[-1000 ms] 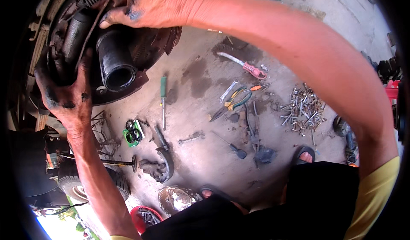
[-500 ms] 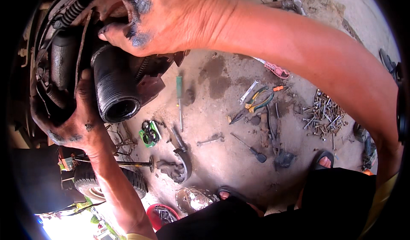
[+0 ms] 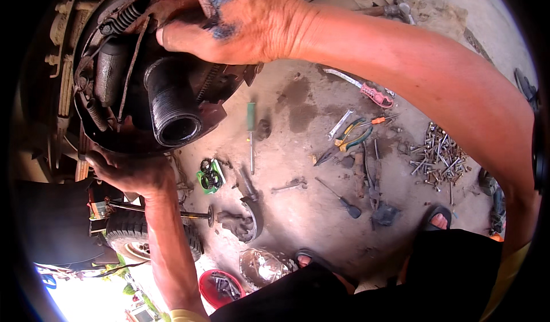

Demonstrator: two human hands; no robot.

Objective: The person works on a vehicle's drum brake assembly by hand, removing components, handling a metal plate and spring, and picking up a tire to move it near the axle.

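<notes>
A greasy drum brake assembly [image 3: 114, 128] fills the upper left, with a threaded axle tube [image 3: 179, 113] sticking out of its middle. Coil springs [image 3: 130, 16] and a thin rod [image 3: 130, 73] sit around a dark cylinder [image 3: 110, 70] inside it. My right hand [image 3: 243, 24], smeared with dark grease, grips the brake's upper right edge; its thumb rests inside and its other fingers are hidden behind. Against the lower rim, my left hand [image 3: 137, 173] holds the assembly from below, its blackened fingers curled and partly lost in shadow.
On the concrete floor lie a green-handled screwdriver [image 3: 251, 119], pliers [image 3: 338, 144], a pink-handled tool [image 3: 375, 95], a loose curved brake shoe [image 3: 255, 219] and a bolt pile [image 3: 438, 156]. A red bowl [image 3: 209, 299] of metal parts is near my feet; a wheel [image 3: 123, 233] stands lower left.
My left hand has come down from inside the brake's lower left to beneath its rim. The right hand stays at the upper edge. The whole view has shifted slightly.
</notes>
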